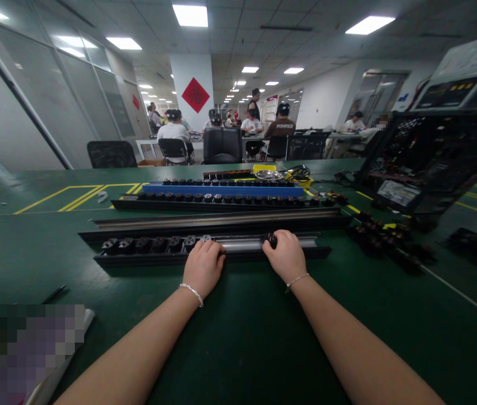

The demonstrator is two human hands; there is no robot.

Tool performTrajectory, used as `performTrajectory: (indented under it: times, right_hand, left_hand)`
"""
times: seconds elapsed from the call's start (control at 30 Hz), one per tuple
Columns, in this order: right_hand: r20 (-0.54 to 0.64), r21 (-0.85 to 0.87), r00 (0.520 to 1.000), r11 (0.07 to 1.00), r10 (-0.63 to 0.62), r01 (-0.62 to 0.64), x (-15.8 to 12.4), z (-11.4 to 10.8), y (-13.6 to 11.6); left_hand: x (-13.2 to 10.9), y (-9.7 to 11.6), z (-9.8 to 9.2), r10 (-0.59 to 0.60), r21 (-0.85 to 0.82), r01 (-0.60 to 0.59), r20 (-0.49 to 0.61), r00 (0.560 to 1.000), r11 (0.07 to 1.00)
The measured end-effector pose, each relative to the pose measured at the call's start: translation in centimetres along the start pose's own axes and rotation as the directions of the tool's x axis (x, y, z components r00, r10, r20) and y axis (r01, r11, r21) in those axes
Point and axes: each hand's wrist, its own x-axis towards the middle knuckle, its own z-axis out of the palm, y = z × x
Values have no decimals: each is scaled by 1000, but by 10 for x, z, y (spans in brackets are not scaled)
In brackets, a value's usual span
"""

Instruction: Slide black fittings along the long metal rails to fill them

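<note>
In front of me lies a long black metal channel (247, 254), with a row of round black socket modules (142, 244) set along its left part. My left hand (205, 263) is closed over the channel at the right end of that row, its fingers curled beside the last module. A bare silvery stretch of the channel runs between my two hands. My right hand (284, 254) pinches a small black socket module (270, 241) at the channel's right part. Its fingers hide some of this piece, and I cannot tell whether it touches the channel floor.
Behind lie an empty black channel (221, 219), a filled black one (171, 205) and a blue one (221, 191). Loose black modules (386, 239) pile up at right, near a tall black rack (436, 163). A pen (55, 293) lies at left. People sit at farther tables.
</note>
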Motion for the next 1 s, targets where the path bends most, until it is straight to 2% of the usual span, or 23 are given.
performTrajectory:
  times: [0.47, 1.0]
  right_hand:
    - [77, -54, 997, 998, 18, -14, 2, -9, 3]
    - [91, -65, 996, 998, 26, -20, 4, -13, 5]
  left_hand:
    - [0, 1, -1, -3, -3, 3, 7, 1000, 1000]
    - [0, 1, -1, -1, -9, 1, 5, 1000, 1000]
